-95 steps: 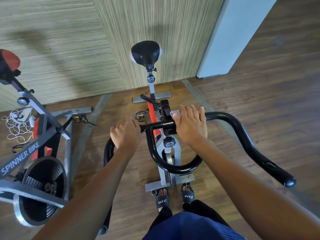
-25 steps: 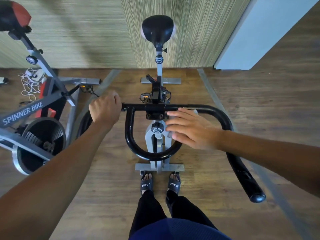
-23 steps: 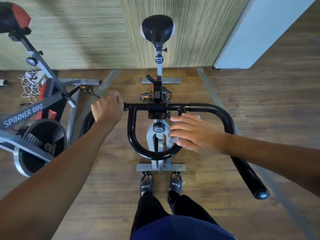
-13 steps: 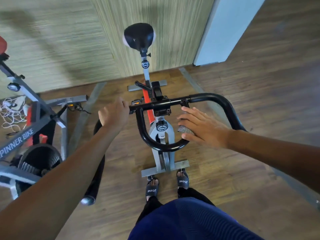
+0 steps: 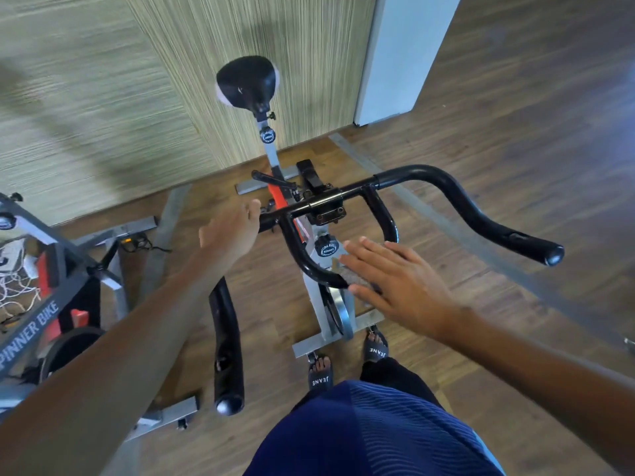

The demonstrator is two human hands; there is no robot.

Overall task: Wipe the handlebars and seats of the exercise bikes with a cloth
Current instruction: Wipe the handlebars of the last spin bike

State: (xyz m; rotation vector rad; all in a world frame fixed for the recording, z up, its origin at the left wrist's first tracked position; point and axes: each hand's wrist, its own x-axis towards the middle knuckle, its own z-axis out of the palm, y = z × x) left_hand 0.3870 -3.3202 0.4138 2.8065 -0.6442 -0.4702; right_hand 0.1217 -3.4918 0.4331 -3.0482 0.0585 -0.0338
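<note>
Handlebars [image 5: 426,175] of the nearer exercise bike [image 5: 328,304] sweep across in front of me, one long grip running out past my right hand [image 5: 395,283] and the other dropping down below my left hand [image 5: 233,231]. The second bike [image 5: 51,297] stands off beyond my left forearm, untouched as far as I can judge, and the black seat [image 5: 247,82] of the nearer bike sits well beyond both hands, against the wall.

My left hand is clenched over the crossbar just left of the centre clamp; I judge it is there to steady the bars, so they don't swing under the rubbing.

My right hand lies flat, fingers [image 5: 364,249] spread and extended, not gripping anything: it presses the cloth [image 5: 357,278] down onto the bottom of the inner loop. Only a grey strip of cloth shows beneath the palm. A flat hand spreads the pressure and lets the cloth slide along the curved tube.

I judge the inner loop is the step in hand; the outer grips and both seats look yet to be wiped.
</note>
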